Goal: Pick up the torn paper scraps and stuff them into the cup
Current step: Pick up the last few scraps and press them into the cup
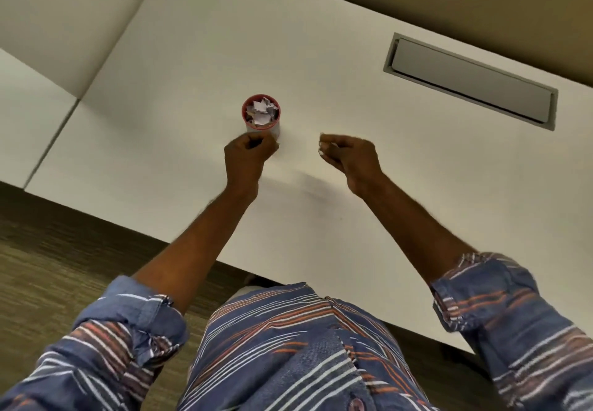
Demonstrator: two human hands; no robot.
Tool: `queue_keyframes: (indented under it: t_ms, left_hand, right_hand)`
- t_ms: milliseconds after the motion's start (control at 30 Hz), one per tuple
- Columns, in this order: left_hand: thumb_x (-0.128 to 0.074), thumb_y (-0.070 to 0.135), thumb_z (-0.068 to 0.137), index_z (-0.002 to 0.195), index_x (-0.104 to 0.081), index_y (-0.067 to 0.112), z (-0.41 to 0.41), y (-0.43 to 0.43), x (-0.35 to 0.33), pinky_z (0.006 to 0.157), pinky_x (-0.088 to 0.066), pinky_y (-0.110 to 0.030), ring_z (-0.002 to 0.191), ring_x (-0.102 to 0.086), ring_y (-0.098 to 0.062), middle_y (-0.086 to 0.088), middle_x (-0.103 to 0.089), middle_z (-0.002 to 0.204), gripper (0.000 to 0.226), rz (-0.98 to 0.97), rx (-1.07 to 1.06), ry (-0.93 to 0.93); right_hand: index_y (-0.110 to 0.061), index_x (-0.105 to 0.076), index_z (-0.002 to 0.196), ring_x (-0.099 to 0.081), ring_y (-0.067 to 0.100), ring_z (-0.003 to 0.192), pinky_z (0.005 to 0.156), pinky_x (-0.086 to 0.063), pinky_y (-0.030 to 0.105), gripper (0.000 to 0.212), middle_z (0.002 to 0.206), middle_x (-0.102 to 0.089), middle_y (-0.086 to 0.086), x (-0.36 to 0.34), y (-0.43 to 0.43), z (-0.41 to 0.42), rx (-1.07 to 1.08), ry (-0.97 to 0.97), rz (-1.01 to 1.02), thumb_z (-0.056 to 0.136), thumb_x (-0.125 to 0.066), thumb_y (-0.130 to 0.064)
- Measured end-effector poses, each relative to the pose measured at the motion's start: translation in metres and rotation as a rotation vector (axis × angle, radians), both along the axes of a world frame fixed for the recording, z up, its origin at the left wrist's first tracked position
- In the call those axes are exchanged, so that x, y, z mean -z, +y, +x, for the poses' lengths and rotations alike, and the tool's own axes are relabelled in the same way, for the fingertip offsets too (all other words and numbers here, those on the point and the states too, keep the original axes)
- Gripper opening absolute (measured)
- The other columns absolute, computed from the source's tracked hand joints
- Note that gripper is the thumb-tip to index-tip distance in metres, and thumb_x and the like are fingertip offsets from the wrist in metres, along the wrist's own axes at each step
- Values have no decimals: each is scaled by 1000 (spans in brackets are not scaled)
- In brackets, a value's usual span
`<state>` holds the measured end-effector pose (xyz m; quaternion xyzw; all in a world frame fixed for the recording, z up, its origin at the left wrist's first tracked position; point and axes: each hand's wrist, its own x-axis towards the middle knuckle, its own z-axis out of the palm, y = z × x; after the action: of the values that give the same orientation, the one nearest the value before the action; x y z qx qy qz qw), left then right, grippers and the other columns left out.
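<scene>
With our curled left hand (248, 155) steadying the red-rimmed paper cup (261, 118) of white torn scraps (261, 109) mid-desk, we should carry our right hand's (348, 158) pinched scrap (321, 152) over and press gently.

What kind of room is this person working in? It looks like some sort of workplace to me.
Probably an office or meeting room. The clues: a large pale desk with a grey cable hatch set flush into its top, another desk butted against it on the left, and low-pile carpet underfoot.
</scene>
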<state>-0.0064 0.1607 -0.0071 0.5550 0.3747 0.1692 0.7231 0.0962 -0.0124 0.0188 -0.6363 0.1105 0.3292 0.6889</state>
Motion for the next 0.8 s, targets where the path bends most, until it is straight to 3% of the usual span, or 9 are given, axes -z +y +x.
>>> queue_keyframes:
  t_ms: [200,433,567,667,733,800]
  left_hand:
    - [-74,9,76,89,-77,8,17,51,-18,91,-59,-45,89,-73,-28,-15,-76,91,14,179,-22,78]
    - [-74,8,74,85,-79,8,23,77,-15,85,-61,-45,84,-75,-26,-11,-77,84,12,268,53,135]
    - [-77,12,73,84,-79,8,30,85,-12,82,-62,-42,79,-75,-22,-8,-77,80,11,344,96,172]
    - [-78,19,76,89,-80,8,37,86,-13,81,-62,-38,80,-75,-19,-7,-78,84,17,414,152,195]
    - [-78,22,78,93,-80,7,42,86,-16,81,-62,-36,82,-75,-20,-9,-78,87,21,444,181,204]
    - [-76,21,78,94,-80,7,47,87,-18,80,-62,-33,83,-74,-20,-9,-78,89,21,489,193,217]
  right_hand:
    - [2,-76,101,-74,26,91,86,-62,35,22,101,-76,19,-32,100,19,-280,-365,-247,80,-73,6]
    - [-4,-79,101,-71,24,103,93,-57,39,24,106,-77,12,-15,148,26,-469,-618,-621,81,-66,0]
    - [-5,-79,98,-73,23,97,82,-62,34,23,101,-77,11,-21,154,31,-463,-549,-619,79,-65,-2]
    - [6,-75,95,-74,26,86,71,-58,31,26,100,-75,23,-29,158,39,-442,-503,-637,77,-60,-3]
    - [10,-72,98,-72,27,84,81,-62,40,28,103,-72,28,-35,159,45,-470,-469,-651,75,-59,1]
    - [5,-76,99,-73,29,95,88,-61,45,30,103,-75,22,-40,158,47,-527,-464,-670,74,-59,7]
